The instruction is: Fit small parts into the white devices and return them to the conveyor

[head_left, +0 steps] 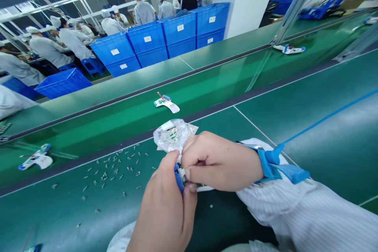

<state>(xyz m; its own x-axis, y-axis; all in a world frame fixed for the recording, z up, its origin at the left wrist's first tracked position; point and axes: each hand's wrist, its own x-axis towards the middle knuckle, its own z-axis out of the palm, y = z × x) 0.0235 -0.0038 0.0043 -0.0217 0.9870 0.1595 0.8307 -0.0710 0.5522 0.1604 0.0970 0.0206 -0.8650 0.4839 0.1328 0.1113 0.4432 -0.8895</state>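
Observation:
My left hand (165, 208) and my right hand (215, 161) meet over the green bench, both closed around a small blue and white part (180, 179) held between them. Just beyond my right hand's knuckles lies a clear plastic bag (174, 134) with small metal pieces in it. Several tiny metal parts (115, 167) are scattered on the mat to the left of my hands. A blue wrist strap (273, 163) with a blue cord circles my right wrist over a white striped sleeve.
A green conveyor belt (206, 86) runs across behind the bench and carries white and blue assemblies (167, 103), (35, 159), (291, 49). Blue crates (165, 35) are stacked beyond it. Several people in white coats and caps work at the back left.

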